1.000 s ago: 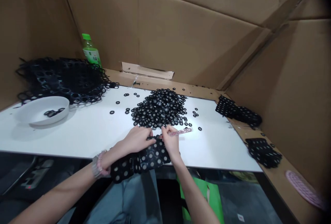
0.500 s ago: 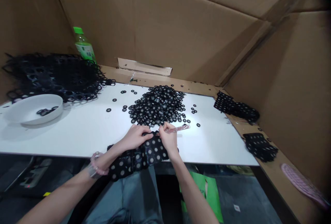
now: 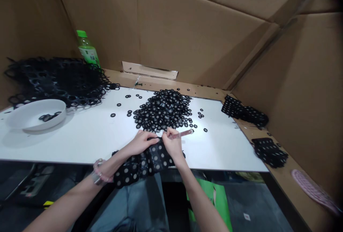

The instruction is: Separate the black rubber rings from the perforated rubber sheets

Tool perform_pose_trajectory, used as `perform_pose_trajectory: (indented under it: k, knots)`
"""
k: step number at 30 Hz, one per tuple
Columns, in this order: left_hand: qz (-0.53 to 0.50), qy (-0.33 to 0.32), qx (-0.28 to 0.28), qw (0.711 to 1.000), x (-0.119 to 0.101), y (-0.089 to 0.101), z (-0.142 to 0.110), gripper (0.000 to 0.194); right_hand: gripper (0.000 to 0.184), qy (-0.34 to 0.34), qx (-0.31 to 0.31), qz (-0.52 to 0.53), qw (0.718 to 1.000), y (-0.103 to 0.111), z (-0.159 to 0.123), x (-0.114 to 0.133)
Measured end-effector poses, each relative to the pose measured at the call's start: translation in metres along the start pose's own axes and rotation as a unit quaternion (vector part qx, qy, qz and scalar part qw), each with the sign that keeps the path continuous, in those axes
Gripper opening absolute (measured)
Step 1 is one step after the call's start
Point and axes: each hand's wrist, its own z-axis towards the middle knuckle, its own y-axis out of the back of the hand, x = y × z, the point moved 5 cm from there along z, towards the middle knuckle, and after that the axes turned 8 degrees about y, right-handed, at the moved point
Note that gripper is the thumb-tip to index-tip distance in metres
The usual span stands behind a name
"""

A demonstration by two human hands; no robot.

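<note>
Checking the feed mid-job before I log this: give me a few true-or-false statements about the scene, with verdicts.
1. The right hand holds a pink stick in its fingers. True.
2. The bracelet is on the right wrist. False: it is on the left wrist.
3. The pile of black rings sits inside the white bowl. False: it lies on the white tabletop, and the bowl, off to the left, holds only a few black pieces.
4. The left hand lies on the black dotted strip. True.
</note>
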Motion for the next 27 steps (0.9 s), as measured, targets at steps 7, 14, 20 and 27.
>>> perform_pose_trajectory:
  k: [7,14,20,27]
  knots:
    - [0.125,0.068,0.006,0.990,-0.008,0.004,-0.001,0.046,0.031,-0.044,-0.069,0.061,0.995,0.015,0.002,-0.006]
    - [0.026,0.047,0.072,0.996,0.013,0.003,0.002,0.039,0.034,-0.053,0.018,0.063,0.996,0.009,-0.008,-0.005]
    - [0.040,0.029,0.050,0.998,0.013,0.002,0.001,0.040,0.033,-0.042,0.040,0.044,0.997,0.005,-0.010,-0.003]
    - [0.046,0.014,0.035,0.998,0.007,0.004,-0.002,0.039,0.033,-0.015,0.055,-0.003,0.998,0.003,-0.013,0.005]
